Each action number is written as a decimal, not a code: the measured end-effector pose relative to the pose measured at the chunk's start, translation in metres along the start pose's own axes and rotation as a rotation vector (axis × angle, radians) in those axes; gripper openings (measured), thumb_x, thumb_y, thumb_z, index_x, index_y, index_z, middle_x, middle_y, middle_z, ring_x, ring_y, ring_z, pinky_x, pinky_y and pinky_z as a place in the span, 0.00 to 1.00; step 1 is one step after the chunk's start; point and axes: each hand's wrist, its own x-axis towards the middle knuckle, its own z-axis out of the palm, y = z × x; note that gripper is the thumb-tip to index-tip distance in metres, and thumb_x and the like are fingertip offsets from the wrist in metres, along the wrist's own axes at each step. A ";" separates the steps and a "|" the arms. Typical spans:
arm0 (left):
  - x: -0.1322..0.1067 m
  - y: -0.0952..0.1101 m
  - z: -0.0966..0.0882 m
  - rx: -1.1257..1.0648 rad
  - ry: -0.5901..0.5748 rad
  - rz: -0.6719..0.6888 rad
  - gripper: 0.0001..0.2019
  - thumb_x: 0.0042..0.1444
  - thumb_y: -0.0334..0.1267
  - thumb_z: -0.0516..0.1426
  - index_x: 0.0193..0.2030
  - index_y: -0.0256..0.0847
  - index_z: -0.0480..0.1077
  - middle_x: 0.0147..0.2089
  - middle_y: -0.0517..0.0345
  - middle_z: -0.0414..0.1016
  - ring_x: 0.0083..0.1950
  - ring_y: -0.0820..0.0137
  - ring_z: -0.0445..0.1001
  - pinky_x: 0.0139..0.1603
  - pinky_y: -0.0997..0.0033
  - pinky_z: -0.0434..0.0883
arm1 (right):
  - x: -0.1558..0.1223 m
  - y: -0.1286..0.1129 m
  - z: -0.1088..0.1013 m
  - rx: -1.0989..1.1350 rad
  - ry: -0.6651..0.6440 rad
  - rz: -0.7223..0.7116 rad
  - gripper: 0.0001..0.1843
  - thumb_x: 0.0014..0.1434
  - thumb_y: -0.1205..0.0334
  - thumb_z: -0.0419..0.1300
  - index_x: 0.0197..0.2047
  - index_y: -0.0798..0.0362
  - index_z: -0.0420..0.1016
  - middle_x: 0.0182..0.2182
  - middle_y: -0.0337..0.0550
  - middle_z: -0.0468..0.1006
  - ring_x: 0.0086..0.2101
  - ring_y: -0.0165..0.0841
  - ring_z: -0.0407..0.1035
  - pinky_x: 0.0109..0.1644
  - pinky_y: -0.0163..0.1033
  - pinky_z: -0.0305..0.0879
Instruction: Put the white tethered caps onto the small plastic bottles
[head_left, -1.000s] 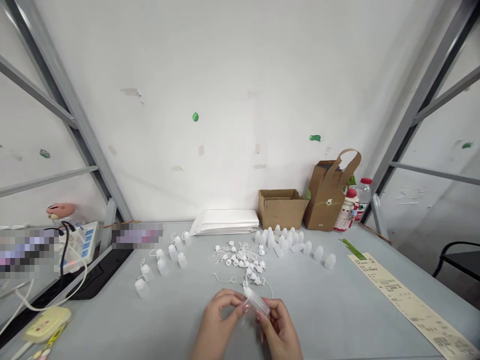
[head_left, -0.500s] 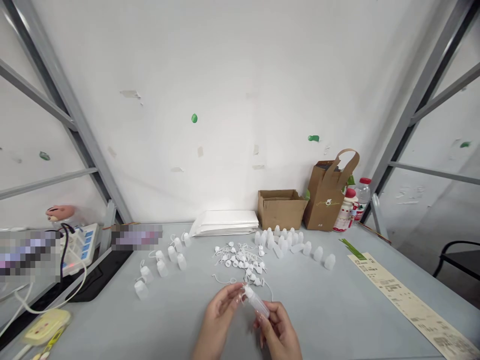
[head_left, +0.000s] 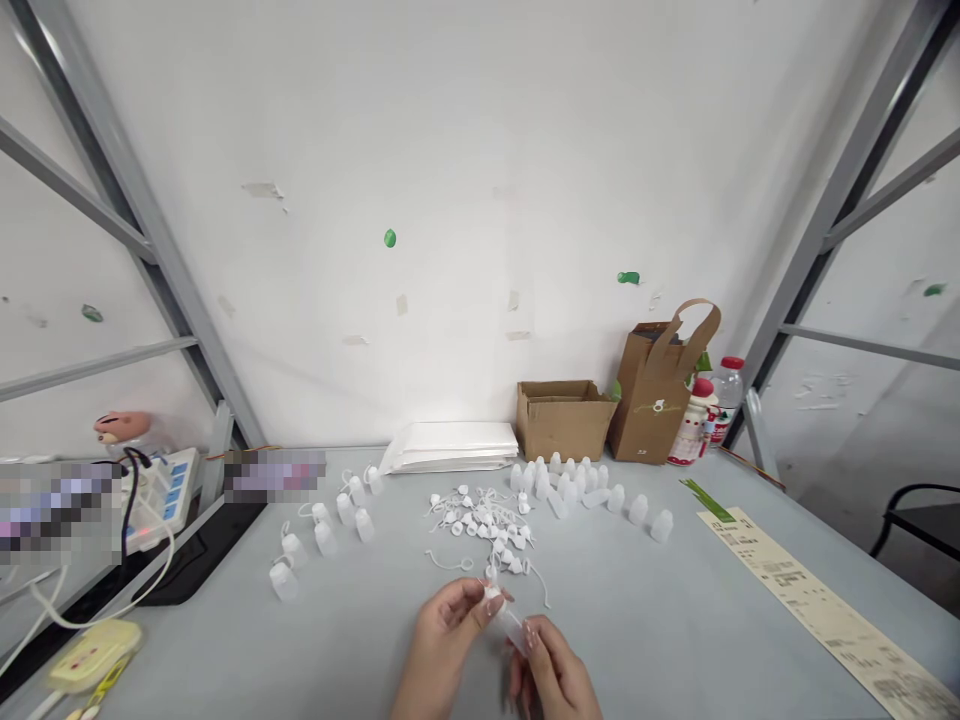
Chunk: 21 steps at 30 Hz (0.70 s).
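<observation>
Low in the middle of the view, my right hand [head_left: 553, 672] is closed round a small translucent plastic bottle [head_left: 511, 626] that lies tilted. My left hand [head_left: 444, 640] pinches a small white cap [head_left: 493, 596] at the bottle's top end. Just beyond my hands lies a heap of white caps with thin loops [head_left: 484, 522]. A group of uncapped bottles [head_left: 581, 484] stands to the right of the heap. Several capped bottles [head_left: 330, 525] stand to the left of it.
The grey table [head_left: 660, 620] carries a stack of white bags [head_left: 450, 446], an open cardboard box [head_left: 562, 416], a brown paper bag [head_left: 656, 385] and two drink bottles [head_left: 712, 400] along the wall. A long printed paper strip [head_left: 817, 600] lies at right. A power strip [head_left: 161, 480] sits at left.
My hands have dropped slightly toward me with the bottle. The left fingers have closed in on the cap at the bottle's top, and the bottle shows less between my hands.
</observation>
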 end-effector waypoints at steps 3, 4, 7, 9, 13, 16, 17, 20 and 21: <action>-0.001 0.002 -0.003 0.031 0.020 -0.001 0.14 0.43 0.48 0.61 0.28 0.38 0.73 0.32 0.53 0.79 0.38 0.64 0.74 0.42 0.70 0.68 | 0.002 0.002 0.000 -0.002 -0.035 -0.005 0.27 0.53 0.36 0.49 0.24 0.53 0.67 0.13 0.36 0.67 0.14 0.26 0.55 0.19 0.31 0.50; -0.001 0.001 -0.003 0.041 0.042 0.006 0.14 0.43 0.49 0.60 0.28 0.38 0.74 0.32 0.52 0.79 0.38 0.63 0.74 0.42 0.69 0.68 | 0.003 0.003 0.000 0.017 -0.017 -0.028 0.26 0.51 0.36 0.52 0.28 0.53 0.69 0.15 0.36 0.68 0.16 0.27 0.57 0.20 0.31 0.53; 0.001 -0.002 -0.004 0.076 0.076 0.037 0.15 0.42 0.49 0.61 0.28 0.38 0.74 0.33 0.51 0.80 0.39 0.62 0.75 0.43 0.67 0.69 | 0.006 0.008 0.001 0.067 0.056 -0.082 0.26 0.43 0.40 0.62 0.38 0.53 0.70 0.20 0.36 0.69 0.21 0.29 0.61 0.26 0.32 0.58; 0.002 -0.005 -0.005 0.107 0.070 0.057 0.15 0.43 0.49 0.60 0.29 0.38 0.75 0.35 0.49 0.80 0.40 0.61 0.75 0.44 0.66 0.69 | 0.006 0.010 0.001 0.070 0.062 -0.073 0.24 0.43 0.41 0.63 0.34 0.53 0.70 0.20 0.35 0.68 0.21 0.28 0.61 0.25 0.31 0.57; 0.001 -0.006 -0.006 0.168 0.046 0.088 0.14 0.45 0.48 0.59 0.32 0.39 0.76 0.39 0.49 0.80 0.44 0.59 0.75 0.48 0.64 0.68 | 0.004 0.006 -0.001 0.031 -0.002 -0.026 0.25 0.48 0.37 0.56 0.26 0.53 0.68 0.15 0.33 0.65 0.16 0.25 0.56 0.19 0.30 0.51; 0.000 -0.001 -0.008 0.206 0.004 0.079 0.14 0.46 0.47 0.59 0.34 0.41 0.77 0.41 0.51 0.80 0.47 0.59 0.74 0.51 0.64 0.67 | 0.002 0.002 -0.001 0.018 -0.040 0.013 0.29 0.52 0.34 0.48 0.22 0.53 0.65 0.11 0.32 0.62 0.13 0.24 0.52 0.17 0.30 0.47; 0.000 0.000 -0.009 0.214 -0.011 0.077 0.13 0.47 0.47 0.59 0.34 0.42 0.77 0.42 0.51 0.80 0.47 0.59 0.74 0.52 0.64 0.67 | 0.001 0.001 -0.001 0.021 -0.052 0.033 0.30 0.52 0.33 0.46 0.21 0.53 0.65 0.10 0.32 0.60 0.12 0.23 0.50 0.16 0.30 0.46; -0.001 0.003 -0.011 0.209 -0.015 0.074 0.14 0.46 0.47 0.59 0.34 0.42 0.78 0.42 0.51 0.79 0.47 0.59 0.74 0.52 0.63 0.67 | 0.001 -0.003 0.002 0.026 -0.067 0.053 0.30 0.52 0.33 0.47 0.22 0.53 0.66 0.10 0.33 0.62 0.11 0.24 0.51 0.16 0.30 0.47; -0.001 0.003 -0.011 0.197 -0.002 0.071 0.14 0.46 0.48 0.59 0.34 0.42 0.78 0.42 0.51 0.80 0.47 0.58 0.74 0.52 0.62 0.67 | 0.002 -0.004 0.002 0.033 -0.058 0.041 0.29 0.51 0.33 0.49 0.25 0.54 0.68 0.11 0.34 0.64 0.12 0.24 0.53 0.17 0.30 0.49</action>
